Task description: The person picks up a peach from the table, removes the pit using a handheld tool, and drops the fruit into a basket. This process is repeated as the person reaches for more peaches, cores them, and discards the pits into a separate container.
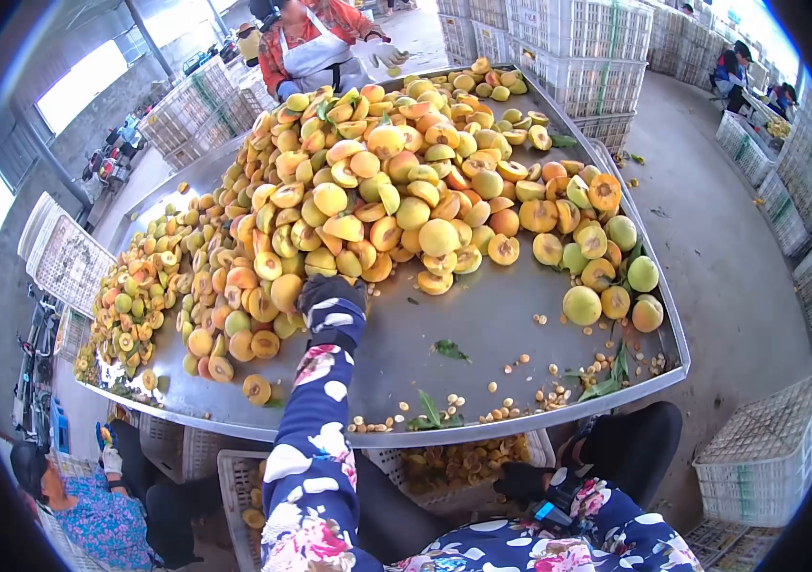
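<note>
Care is needed as the gloved left hand (330, 297) is closed on a halved peach (286, 289) at the pile's edge; neighbouring halves should not be dislodged. The right hand (523, 481), below the steel table (482, 315), is seen too poorly for its grip to be told.

Steel table (501, 315), heaped peaches (377, 181), scattered pits (520, 396), leaves (451, 351)

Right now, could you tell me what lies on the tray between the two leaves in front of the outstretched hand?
In the head view, only bare metal lies between the upper leaf and the lower leaf; the left hand touches the fruit pile.
</note>
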`<state>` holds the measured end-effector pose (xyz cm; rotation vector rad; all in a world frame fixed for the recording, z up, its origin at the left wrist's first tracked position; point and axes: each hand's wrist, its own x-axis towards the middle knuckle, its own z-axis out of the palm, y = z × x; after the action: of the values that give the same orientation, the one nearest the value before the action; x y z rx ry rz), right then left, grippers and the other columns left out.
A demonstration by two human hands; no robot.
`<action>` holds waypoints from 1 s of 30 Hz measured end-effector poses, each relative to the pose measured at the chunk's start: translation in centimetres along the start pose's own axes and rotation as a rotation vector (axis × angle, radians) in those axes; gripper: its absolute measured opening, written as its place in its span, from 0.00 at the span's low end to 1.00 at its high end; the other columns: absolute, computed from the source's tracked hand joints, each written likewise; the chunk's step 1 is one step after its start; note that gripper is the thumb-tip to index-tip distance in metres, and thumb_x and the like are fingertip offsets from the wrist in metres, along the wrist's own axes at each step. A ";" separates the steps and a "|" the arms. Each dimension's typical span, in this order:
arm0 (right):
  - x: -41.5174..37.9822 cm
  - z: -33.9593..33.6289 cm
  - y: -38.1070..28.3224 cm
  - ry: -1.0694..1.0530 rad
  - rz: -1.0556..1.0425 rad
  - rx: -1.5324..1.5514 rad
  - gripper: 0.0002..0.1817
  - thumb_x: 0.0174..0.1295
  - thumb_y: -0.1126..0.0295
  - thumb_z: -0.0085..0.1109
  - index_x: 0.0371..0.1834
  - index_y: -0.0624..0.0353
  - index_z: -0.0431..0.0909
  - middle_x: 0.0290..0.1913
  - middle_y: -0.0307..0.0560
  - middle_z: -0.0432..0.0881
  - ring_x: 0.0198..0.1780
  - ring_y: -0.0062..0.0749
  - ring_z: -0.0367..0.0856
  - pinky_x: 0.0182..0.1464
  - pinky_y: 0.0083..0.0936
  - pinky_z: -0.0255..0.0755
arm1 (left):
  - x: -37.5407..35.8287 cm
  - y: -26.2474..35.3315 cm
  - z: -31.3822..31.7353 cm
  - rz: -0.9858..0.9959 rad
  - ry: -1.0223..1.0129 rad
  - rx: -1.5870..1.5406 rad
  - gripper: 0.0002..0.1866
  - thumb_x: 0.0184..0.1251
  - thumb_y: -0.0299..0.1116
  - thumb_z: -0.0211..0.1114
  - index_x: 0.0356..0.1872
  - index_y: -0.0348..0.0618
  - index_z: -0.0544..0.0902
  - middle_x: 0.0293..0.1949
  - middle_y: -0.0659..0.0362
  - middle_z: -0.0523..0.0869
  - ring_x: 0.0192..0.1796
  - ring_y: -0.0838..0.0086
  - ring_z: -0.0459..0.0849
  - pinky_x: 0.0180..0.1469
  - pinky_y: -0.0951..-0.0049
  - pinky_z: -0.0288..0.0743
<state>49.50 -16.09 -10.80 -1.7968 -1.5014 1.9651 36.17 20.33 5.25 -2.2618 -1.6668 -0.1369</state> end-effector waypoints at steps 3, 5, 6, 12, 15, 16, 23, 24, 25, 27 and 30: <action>-0.6 -0.2 -0.8 -0.026 -0.075 -0.058 0.13 0.52 0.64 0.54 0.36 0.62 0.71 0.29 0.48 0.77 0.29 0.38 0.78 0.28 0.32 0.72 | -0.3 1.0 2.1 0.008 0.041 0.062 0.27 0.52 0.53 0.59 0.46 0.41 0.73 0.47 0.40 0.73 0.47 0.52 0.76 0.47 0.56 0.69; -1.1 -0.9 -2.4 -0.064 0.065 0.125 0.13 0.55 0.64 0.52 0.37 0.62 0.70 0.28 0.47 0.77 0.28 0.35 0.78 0.27 0.30 0.72 | -0.9 0.2 2.1 0.124 0.056 0.036 0.29 0.51 0.51 0.60 0.50 0.42 0.69 0.49 0.40 0.72 0.49 0.52 0.74 0.50 0.57 0.68; -1.0 -1.1 -3.1 -0.102 0.193 0.293 0.13 0.56 0.64 0.50 0.38 0.62 0.69 0.27 0.47 0.77 0.27 0.33 0.78 0.25 0.28 0.72 | -1.0 -0.1 2.1 0.143 -0.067 -0.066 0.28 0.51 0.46 0.62 0.50 0.41 0.69 0.49 0.42 0.73 0.50 0.53 0.74 0.51 0.59 0.68; -3.0 -1.0 -5.9 -0.143 0.090 0.135 0.18 0.58 0.63 0.50 0.48 0.62 0.64 0.27 0.45 0.75 0.25 0.27 0.77 0.21 0.23 0.70 | -1.4 -1.3 6.1 0.385 -0.034 -0.920 0.26 0.40 0.36 0.71 0.42 0.40 0.71 0.37 0.51 0.77 0.42 0.57 0.77 0.46 0.65 0.71; -5.1 -1.9 -5.9 -0.217 -0.020 0.379 0.20 0.58 0.65 0.52 0.51 0.61 0.62 0.26 0.40 0.73 0.24 0.23 0.75 0.21 0.23 0.69 | -3.3 0.7 3.8 0.301 -0.118 -0.879 0.24 0.40 0.35 0.73 0.39 0.41 0.72 0.35 0.54 0.80 0.37 0.63 0.80 0.43 0.71 0.73; -6.2 -2.2 -6.0 -0.117 -0.078 0.476 0.19 0.58 0.66 0.52 0.51 0.60 0.62 0.26 0.39 0.72 0.23 0.22 0.74 0.20 0.22 0.69 | -4.1 1.4 3.0 0.283 -0.140 -0.926 0.23 0.40 0.35 0.73 0.37 0.41 0.72 0.33 0.55 0.80 0.36 0.65 0.79 0.42 0.72 0.73; -13.6 -7.2 -12.6 0.447 -0.412 0.847 0.16 0.59 0.64 0.55 0.45 0.60 0.65 0.23 0.38 0.70 0.15 0.20 0.68 0.17 0.18 0.66 | -11.9 2.7 -6.2 0.313 -0.586 -1.540 0.18 0.46 0.30 0.71 0.38 0.40 0.75 0.34 0.62 0.79 0.36 0.81 0.75 0.39 0.77 0.73; -13.1 -7.3 -12.7 0.472 -0.430 0.867 0.17 0.58 0.63 0.56 0.45 0.60 0.65 0.22 0.38 0.70 0.15 0.20 0.68 0.17 0.18 0.66 | -13.3 2.9 -7.9 0.342 -0.628 -1.561 0.18 0.46 0.29 0.71 0.39 0.40 0.75 0.34 0.61 0.79 0.36 0.81 0.75 0.40 0.77 0.73; -12.9 -7.2 -13.3 0.460 -0.447 0.895 0.18 0.58 0.61 0.56 0.45 0.60 0.66 0.21 0.38 0.70 0.15 0.19 0.68 0.17 0.17 0.66 | -14.8 3.2 -8.4 0.325 -0.629 -1.595 0.18 0.47 0.28 0.71 0.40 0.39 0.76 0.34 0.61 0.79 0.37 0.80 0.76 0.41 0.76 0.73; -12.5 -6.5 -14.5 0.434 -0.443 0.910 0.19 0.58 0.60 0.56 0.46 0.59 0.66 0.23 0.38 0.71 0.15 0.19 0.68 0.18 0.16 0.66 | -18.0 3.3 -8.8 0.287 -0.625 -1.657 0.18 0.48 0.26 0.70 0.42 0.38 0.76 0.36 0.60 0.80 0.39 0.80 0.77 0.43 0.76 0.74; -11.3 -4.9 -14.6 0.449 -0.495 0.924 0.19 0.59 0.60 0.55 0.49 0.59 0.65 0.29 0.38 0.74 0.17 0.17 0.70 0.18 0.13 0.66 | -20.6 3.8 -9.3 0.287 -0.551 -1.591 0.18 0.49 0.24 0.68 0.44 0.37 0.77 0.40 0.58 0.81 0.42 0.78 0.78 0.47 0.75 0.73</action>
<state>49.22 -12.80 8.02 -1.1786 -0.6185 1.4710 34.39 -2.40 7.75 -3.9118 -1.5702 -1.2368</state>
